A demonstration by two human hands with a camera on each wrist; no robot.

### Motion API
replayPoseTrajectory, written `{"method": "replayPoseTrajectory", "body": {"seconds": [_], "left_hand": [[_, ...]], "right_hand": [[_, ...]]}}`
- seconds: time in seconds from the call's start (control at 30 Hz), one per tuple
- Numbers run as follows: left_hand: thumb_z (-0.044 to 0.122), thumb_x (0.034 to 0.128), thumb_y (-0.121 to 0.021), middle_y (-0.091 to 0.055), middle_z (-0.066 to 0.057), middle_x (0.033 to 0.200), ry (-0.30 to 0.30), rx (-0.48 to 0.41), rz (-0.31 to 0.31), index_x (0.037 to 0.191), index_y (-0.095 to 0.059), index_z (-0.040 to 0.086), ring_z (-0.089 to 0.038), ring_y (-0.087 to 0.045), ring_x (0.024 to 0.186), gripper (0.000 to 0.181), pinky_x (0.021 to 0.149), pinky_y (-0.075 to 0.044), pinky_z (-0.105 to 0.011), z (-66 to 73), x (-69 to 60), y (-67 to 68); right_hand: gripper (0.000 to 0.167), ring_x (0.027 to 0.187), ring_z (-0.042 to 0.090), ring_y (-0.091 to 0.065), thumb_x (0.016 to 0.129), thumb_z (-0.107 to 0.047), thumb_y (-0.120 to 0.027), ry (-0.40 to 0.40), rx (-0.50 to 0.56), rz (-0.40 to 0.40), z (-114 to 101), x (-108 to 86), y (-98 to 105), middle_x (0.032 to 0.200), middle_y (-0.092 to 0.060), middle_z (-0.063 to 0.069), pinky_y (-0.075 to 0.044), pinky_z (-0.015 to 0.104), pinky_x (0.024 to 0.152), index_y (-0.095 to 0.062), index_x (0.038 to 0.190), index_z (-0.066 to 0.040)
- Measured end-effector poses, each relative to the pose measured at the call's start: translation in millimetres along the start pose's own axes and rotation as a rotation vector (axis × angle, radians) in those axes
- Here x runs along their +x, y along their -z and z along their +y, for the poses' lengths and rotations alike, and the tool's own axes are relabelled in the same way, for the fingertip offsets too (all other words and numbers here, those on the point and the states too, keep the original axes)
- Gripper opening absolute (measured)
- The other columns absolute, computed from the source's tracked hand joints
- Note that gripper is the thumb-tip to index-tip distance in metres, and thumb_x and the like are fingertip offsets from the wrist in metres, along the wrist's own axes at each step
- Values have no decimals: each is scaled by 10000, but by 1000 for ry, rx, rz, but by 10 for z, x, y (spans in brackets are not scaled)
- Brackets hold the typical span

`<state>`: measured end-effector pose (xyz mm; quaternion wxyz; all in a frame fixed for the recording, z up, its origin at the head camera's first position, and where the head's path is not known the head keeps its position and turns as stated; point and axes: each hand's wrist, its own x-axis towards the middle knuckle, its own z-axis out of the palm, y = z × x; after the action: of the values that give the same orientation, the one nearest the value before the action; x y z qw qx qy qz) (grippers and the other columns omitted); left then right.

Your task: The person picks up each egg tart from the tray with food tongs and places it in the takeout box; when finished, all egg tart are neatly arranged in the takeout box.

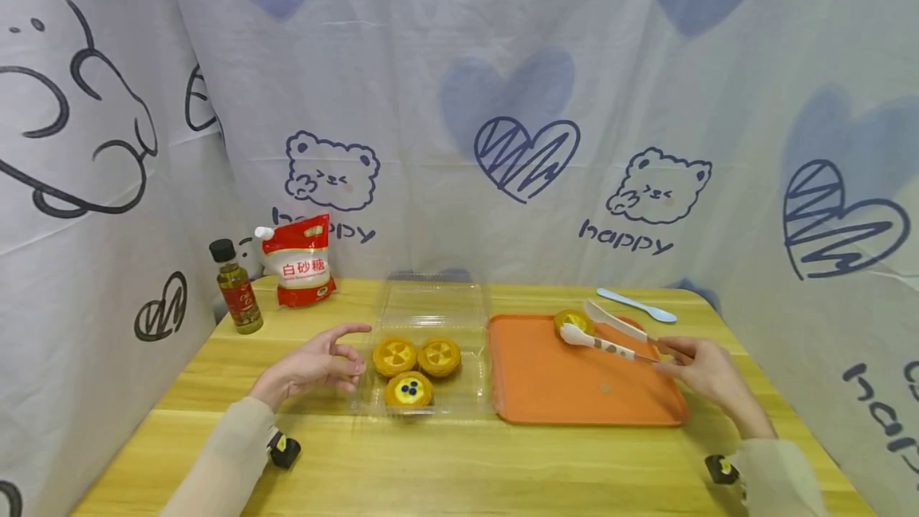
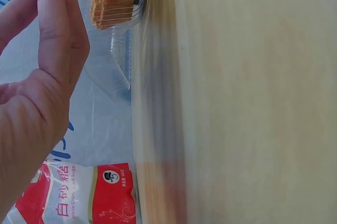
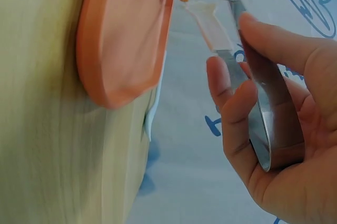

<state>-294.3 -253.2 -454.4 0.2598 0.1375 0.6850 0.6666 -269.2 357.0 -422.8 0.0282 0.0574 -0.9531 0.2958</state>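
My right hand (image 1: 707, 377) grips metal tongs (image 3: 281, 124) with pale, spotted plastic ends. Over the back of the orange tray (image 1: 553, 393), the spread tong ends stand close to a yellow-topped egg tart (image 1: 570, 317); I cannot tell whether they touch it. My left hand (image 1: 312, 365) is beside the left edge of a clear plastic box (image 1: 431, 305), fingers loosely bent and holding nothing. Inside the box lie two tarts with a cross-like pattern (image 1: 395, 357) and one blueberry-topped tart (image 1: 409, 392). The box's lid stands raised at the back.
At the back left stand a red-and-white bag of white sugar (image 1: 301, 266) and a dark-capped bottle of oil (image 1: 238, 294). A light blue spoon-like utensil (image 1: 635, 304) lies behind the tray. Patterned cloth (image 1: 431, 38) hangs around the wooden table (image 1: 459, 469).
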Motion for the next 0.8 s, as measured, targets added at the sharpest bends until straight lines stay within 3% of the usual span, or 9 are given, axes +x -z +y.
{"method": "replayPoseTrajectory", "body": {"seconds": [0.5,0.8], "left_hand": [[-29,919,-610,-629,-73,905,5,-14,1,1540,-147,71,-164,-650,759,782,704,-618,-322,11,-5,-5],[-46,913,-607,-634,-54,903,2,-4,-1,1541,-147,67,-163,-651,761,786,702,-618,-323,3,-5,-8]], "right_hand": [[473,994,343,-669,859,-236,-751,22,-70,38,88,58,-76,1222,-653,244,-575,471,804,-645,1268,-23],[513,1054,395,-647,872,-368,-734,-19,-77,38,106,31,-88,1225,-650,240,-534,541,856,-653,1273,-58]]}}
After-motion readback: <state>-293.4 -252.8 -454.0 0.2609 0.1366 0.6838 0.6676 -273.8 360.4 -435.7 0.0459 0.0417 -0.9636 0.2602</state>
